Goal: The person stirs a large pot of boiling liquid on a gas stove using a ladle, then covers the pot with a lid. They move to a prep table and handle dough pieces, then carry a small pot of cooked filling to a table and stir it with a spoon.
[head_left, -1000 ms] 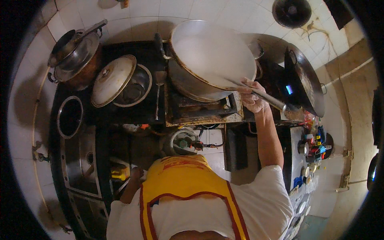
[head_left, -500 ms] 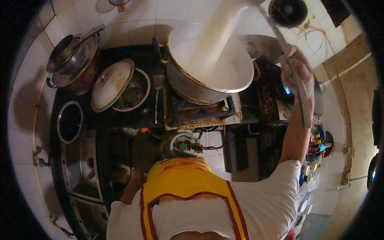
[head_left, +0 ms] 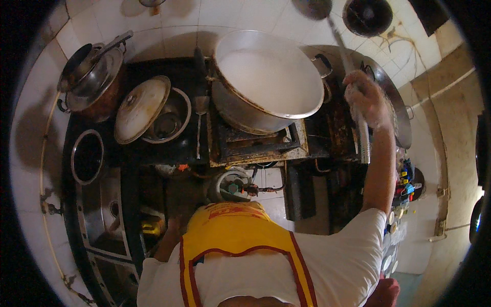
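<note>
My right hand [head_left: 366, 96] is closed around the handle of a long metal ladle [head_left: 341, 45], whose bowl is raised high at the top, above and right of the large pot. That wide metal pot [head_left: 244, 113] stands on the stove in front of me, with whitish, cloudy liquid [head_left: 271, 77] inside. A big wok [head_left: 401, 115] lies just right of my right hand, partly hidden by it. My left hand [head_left: 176, 225] hangs low beside my yellow apron [head_left: 230, 230], dim and partly hidden; its fingers cannot be made out.
A tilted lid [head_left: 143, 110] rests on a metal basin [head_left: 179, 125], beside a spatula [head_left: 201, 115]. Further left are a lidded pot [head_left: 97, 100] and a sink [head_left: 102, 217]. A gas cylinder [head_left: 230, 187] stands below the counter.
The thick white stream pouring from the ladle into the pot has ended. My right hand has moved slightly left, and the ladle's bowl now shows above the pot's right side.
</note>
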`<state>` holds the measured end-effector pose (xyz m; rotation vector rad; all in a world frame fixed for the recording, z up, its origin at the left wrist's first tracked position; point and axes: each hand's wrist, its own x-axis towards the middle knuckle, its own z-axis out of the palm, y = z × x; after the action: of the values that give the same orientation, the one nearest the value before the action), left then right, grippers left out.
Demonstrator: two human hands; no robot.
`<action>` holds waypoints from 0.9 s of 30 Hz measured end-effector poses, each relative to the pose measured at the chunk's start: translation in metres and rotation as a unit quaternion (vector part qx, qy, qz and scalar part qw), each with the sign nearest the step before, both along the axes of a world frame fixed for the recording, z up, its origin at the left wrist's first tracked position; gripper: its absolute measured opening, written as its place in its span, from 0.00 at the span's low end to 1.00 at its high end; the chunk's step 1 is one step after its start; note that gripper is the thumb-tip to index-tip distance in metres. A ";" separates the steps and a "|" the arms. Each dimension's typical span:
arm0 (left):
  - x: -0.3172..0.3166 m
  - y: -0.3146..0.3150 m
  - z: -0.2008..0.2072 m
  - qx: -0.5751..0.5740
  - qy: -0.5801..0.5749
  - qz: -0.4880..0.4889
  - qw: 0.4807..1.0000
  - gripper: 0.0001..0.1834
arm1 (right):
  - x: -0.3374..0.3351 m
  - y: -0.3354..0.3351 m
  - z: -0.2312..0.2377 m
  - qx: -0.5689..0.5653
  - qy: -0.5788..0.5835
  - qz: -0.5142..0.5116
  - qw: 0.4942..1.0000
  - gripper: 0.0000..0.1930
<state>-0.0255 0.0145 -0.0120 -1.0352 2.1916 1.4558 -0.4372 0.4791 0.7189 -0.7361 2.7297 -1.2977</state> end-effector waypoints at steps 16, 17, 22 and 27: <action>0.018 -0.003 0.019 0.215 -0.029 0.089 0.972 0.21 | -0.046 0.001 -0.141 -0.360 -0.554 0.070 0.748 0.11; 0.018 -0.002 0.021 0.215 -0.032 0.095 0.971 0.21 | -0.048 0.001 -0.151 -0.400 -0.568 0.098 0.713 0.09; 0.021 0.000 0.028 0.214 -0.046 0.119 0.969 0.20 | -0.033 0.006 -0.179 -0.573 -0.583 0.206 0.538 0.14; 0.023 0.001 0.028 0.215 -0.055 0.135 0.966 0.18 | -0.002 0.006 -0.144 -0.616 -0.487 0.192 0.589 0.12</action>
<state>-0.0020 0.0154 0.0165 -1.2470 1.5993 1.8343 -0.4389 0.4852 0.5750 -0.2926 0.5306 -2.3033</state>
